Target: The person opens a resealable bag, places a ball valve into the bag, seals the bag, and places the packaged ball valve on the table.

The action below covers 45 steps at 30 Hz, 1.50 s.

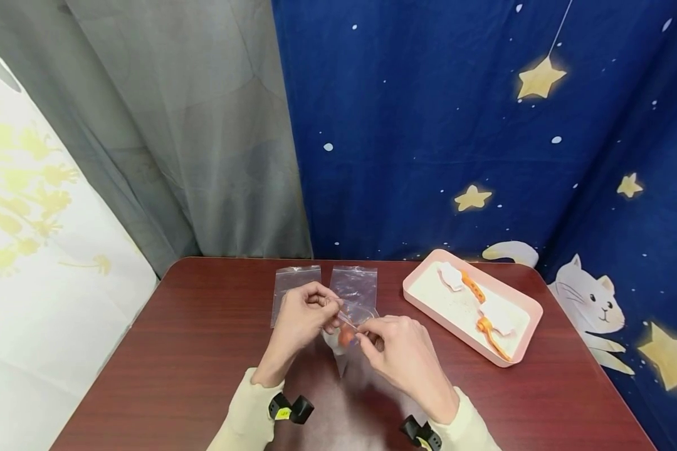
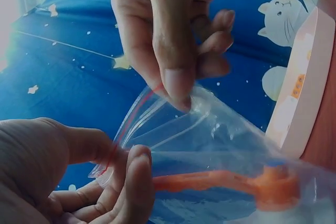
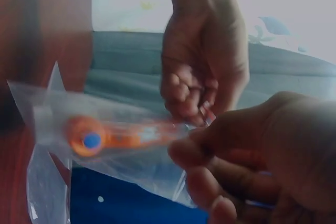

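Zip-lock bag (image 2: pixel 231 124) is pinched at mouth by left hand (image 1: pixel 303 311) and right hand (image 1: pixel 404 349); orange piece (image 2: pixel 278 191) inside best kept off seal (image 2: pixel 129 116).

I can read no words, numbers or brands in any view. In the head view, a small yellow label (image 1: pixel 283 413) sits on the black left-wrist strap (image 1: pixel 275 403); its dark marks are too tiny for me to make out.

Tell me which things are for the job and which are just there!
For the job:
clear bag in the fingers
orange thing inside it
probably the flat bags, pink tray and orange-and-white things in it

Just there:
blue starry curtain
grey curtain
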### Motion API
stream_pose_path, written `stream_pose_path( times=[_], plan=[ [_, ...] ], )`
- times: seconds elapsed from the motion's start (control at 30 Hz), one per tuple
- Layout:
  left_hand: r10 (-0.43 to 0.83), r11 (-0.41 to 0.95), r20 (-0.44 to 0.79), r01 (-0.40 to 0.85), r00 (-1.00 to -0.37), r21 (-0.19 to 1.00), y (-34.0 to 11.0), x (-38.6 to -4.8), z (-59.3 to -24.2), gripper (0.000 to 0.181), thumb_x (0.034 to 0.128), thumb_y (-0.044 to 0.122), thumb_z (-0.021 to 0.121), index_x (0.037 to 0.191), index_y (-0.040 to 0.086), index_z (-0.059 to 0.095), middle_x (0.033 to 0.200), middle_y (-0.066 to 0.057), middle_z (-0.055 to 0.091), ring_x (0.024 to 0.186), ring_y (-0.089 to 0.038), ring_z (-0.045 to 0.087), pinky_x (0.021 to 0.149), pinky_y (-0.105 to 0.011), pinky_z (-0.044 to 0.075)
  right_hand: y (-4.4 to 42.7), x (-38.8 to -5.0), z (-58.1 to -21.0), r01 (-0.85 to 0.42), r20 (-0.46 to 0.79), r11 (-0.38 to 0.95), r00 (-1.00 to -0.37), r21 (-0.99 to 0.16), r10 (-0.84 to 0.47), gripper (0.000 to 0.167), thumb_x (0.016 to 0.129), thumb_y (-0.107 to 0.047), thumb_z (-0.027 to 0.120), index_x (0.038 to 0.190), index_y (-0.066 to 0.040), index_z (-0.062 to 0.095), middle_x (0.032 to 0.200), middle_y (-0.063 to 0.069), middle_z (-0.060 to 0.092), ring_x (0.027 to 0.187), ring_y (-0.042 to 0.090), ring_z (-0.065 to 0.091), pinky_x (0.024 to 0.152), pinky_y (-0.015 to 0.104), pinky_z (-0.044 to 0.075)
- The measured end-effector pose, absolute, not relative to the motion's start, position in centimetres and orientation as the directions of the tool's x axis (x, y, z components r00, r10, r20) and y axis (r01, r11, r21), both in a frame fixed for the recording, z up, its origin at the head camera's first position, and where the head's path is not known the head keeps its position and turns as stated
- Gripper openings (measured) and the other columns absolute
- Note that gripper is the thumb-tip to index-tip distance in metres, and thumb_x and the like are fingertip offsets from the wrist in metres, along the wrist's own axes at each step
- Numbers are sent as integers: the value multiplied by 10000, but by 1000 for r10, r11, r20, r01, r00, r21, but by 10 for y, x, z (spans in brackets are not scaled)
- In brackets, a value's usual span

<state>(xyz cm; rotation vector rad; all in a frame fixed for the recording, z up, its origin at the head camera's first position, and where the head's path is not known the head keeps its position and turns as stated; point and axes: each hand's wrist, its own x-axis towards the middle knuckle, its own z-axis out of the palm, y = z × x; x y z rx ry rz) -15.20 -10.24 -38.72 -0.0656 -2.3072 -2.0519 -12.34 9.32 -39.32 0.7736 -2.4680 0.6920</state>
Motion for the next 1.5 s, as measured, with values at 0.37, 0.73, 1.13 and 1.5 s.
stream_pose_path(
  times=[0.37, 0.73, 1.13, 1.5],
  plan=[
    [-132, 432, 116, 48, -984, 901, -109, -152, -386, 170, 807, 148, 798, 678, 131, 689, 492, 22, 580, 396, -97, 501, 427, -231, 380, 108, -135, -393, -767, 587, 464, -639, -443, -496, 158, 812, -83, 811, 823, -194, 698, 717, -126, 590, 645, -7, 543, 585, 72, 442],
    [-99, 595, 200, 103, -975, 797, -117, -151, -381, 180, 768, 96, 708, 646, 163, 594, 550, 54, 493, 513, -74, 448, 523, -232, 360, 118, -141, -389, -839, 687, 407, -535, -362, -492, 162, 828, -114, 848, 831, -227, 733, 765, -124, 635, 711, 36, 556, 626, 96, 434],
    [268, 469, 206, 315, -941, 825, -120, -150, -383, 309, 852, -46, 592, 742, 192, 756, 714, 11, 667, 593, -67, 515, 520, -213, 431, 132, -144, -384, -816, 652, 434, -571, -383, -498, 117, 895, -114, 790, 927, -222, 761, 832, -141, 659, 763, 5, 544, 645, 125, 438],
    [575, 366, 183, 451, -798, 814, -129, -151, -384, 308, 926, -41, 490, 718, 119, 653, 633, -2, 569, 548, -111, 553, 525, -244, 504, 143, -148, -381, -818, 675, 382, -572, -429, -466, 153, 892, -93, 788, 903, -230, 721, 780, -158, 595, 691, -36, 518, 567, 147, 465]
  ],
)
